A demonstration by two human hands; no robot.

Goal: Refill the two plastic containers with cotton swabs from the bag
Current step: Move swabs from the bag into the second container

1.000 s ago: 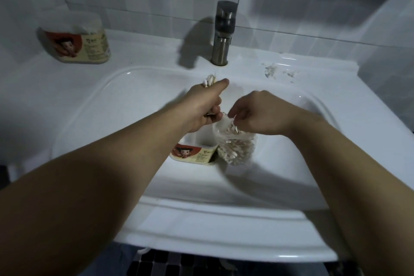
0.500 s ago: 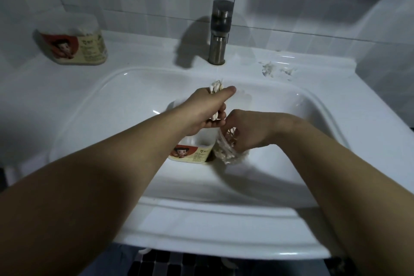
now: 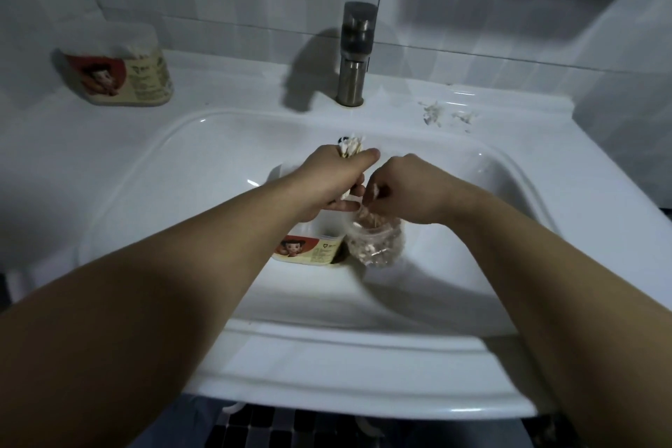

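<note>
The open container (image 3: 312, 252) stands in the sink (image 3: 203, 171), just beside the bag (image 3: 378, 247). Above them, the right hand (image 3: 412, 191) pinches a swab (image 3: 373, 189) at the bag's mouth. The left hand (image 3: 332, 182) has its fingers clenched on a bundle (image 3: 351, 148), which could scatter into the sink if that grip loosens. The second container (image 3: 120, 73) sits far-left on the surface (image 3: 232, 84).

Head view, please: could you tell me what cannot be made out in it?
All in the head view.
Container in the basin: inside hidden by the left hand and forearm.
Cotton swabs: that hand's grip covers most, uncountable.
Bag: mouth covered by the right hand.
Container on the counter: dim, blurred, label unreadable.
White bits on the rim: too small to identify.
</note>
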